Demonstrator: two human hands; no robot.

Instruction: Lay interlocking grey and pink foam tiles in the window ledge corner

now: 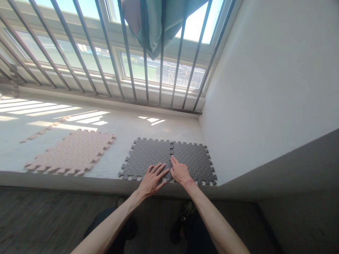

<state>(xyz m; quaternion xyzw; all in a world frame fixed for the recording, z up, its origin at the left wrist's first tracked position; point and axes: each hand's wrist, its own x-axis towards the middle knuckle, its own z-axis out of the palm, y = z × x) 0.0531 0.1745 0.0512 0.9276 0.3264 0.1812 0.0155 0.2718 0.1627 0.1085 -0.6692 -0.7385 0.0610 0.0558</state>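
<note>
Two dark grey foam puzzle mats lie side by side on the ledge, the left mat and the right mat. Their toothed edges meet along a seam, and a small gap shows near its middle. My left hand rests on the left mat close to the front of the seam, fingers spread and flat. On the seam itself, my right hand presses down with outstretched fingers pointing away from me, its palm over the right mat. The front end of the seam is partly covered by my hands.
A pale pink foam mat lies on the white ledge to the left, with a narrow pink edge strip behind it. Metal bars and a window stand behind. A white wall bounds the right side.
</note>
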